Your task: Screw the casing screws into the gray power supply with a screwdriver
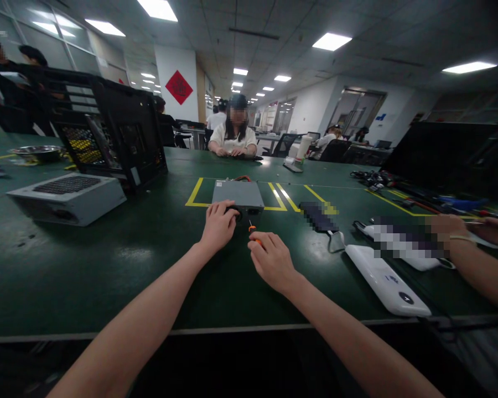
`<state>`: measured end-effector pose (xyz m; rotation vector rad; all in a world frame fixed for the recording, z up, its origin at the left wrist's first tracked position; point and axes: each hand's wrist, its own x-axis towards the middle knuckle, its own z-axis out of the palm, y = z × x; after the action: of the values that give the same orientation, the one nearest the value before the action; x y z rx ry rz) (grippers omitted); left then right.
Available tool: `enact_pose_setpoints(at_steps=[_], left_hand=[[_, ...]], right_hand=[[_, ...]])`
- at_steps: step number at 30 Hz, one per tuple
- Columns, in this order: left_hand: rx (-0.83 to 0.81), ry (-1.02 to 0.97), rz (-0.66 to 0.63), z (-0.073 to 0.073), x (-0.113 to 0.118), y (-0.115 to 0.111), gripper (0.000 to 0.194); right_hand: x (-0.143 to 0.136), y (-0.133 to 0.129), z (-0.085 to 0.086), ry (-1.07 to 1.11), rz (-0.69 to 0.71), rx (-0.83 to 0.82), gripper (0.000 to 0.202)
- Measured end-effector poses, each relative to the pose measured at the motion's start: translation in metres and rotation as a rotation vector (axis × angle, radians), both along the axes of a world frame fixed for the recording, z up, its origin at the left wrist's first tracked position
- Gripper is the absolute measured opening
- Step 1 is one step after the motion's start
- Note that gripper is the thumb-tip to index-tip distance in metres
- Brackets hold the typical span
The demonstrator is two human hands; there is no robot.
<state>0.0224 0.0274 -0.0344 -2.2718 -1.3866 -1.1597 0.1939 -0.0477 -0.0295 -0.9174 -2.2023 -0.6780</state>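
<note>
Arm outstretched, the right hand (271, 258) grips a screwdriver (252, 228) near a gray box (238, 193); the left hand (218, 225) curls at its near-left corner, grip unclear.

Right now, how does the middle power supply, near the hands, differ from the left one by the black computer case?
The middle power supply has a mostly plain top with a small white label; the left power supply has a wide dark grille on top. The middle power supply has the left hand at its front; the left power supply has no hand on it. Both are grey boxes lying on the green table.
</note>
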Motion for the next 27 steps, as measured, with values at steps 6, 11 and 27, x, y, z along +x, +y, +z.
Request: enact_pose_setpoints(at_steps=[6, 11, 27], left_hand=[[-0.015, 0.004, -0.015, 0.0004, -0.0012, -0.0006, 0.023], [-0.02, 0.013, -0.022, 0.0009, -0.0019, -0.0009, 0.024], [-0.007, 0.084, -0.058, 0.0015, 0.0001, -0.0007, 0.027]], right_hand=[[0.0002, 0.0006, 0.0025, 0.27, 0.016, -0.152, 0.011], [0.0046, 0.0039, 0.0013, 0.219, 0.072, -0.104, 0.005], [0.0028, 0.0059, 0.0011, 0.39, 0.157, -0.249, 0.018]])
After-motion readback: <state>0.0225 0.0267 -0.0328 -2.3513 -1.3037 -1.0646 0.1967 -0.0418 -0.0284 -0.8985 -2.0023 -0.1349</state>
